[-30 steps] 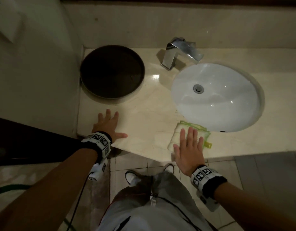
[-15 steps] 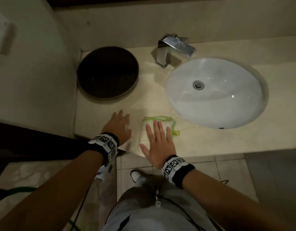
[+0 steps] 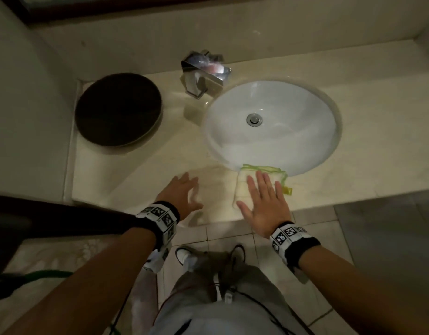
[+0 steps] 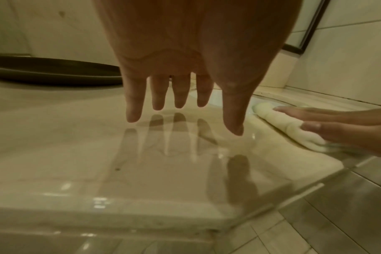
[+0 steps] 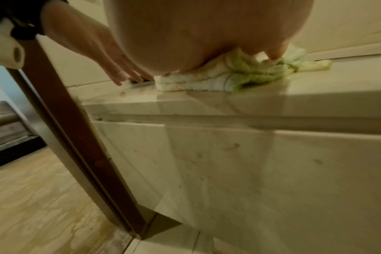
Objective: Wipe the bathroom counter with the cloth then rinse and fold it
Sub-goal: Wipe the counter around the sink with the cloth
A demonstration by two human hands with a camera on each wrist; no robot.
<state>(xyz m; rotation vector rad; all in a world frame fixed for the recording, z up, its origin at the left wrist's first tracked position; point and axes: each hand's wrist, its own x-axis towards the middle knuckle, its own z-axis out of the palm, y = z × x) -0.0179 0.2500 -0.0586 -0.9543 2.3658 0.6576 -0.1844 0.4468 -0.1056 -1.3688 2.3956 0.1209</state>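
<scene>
Cream marble forms the desk [image 3: 141, 170] in the head view, with a white oval sink [image 3: 293, 131] set into it, a chrome tap [image 3: 203, 73] behind the sink and a dark round tray [image 3: 118, 110] to the left. A pale cloth with green edging [image 3: 242, 189] lies on the front strip of the desk, its far edge at the sink's near rim. The right hand [image 3: 264, 204] presses flat on it with fingers straight and spread. The left hand [image 3: 182, 192] is beside it over bare marble, fingers extended and blurred.

From the left wrist, the left hand [image 4: 185, 68] has its fingers [image 4: 133, 106] straight and apart, their tips just above the glossy surface, which mirrors them. To the right the cloth [image 4: 289, 123] appears bunched in a roll under the right hand's fingers [image 4: 315, 113].

From the right wrist, the right hand [image 5: 207, 37] fills the top of the picture, its palm bearing down on the crumpled cloth [image 5: 239, 77] near the desk's front edge [image 5: 207, 103]. The left hand [image 5: 93, 44] reaches down at the left, fingers straight, holding nothing.
</scene>
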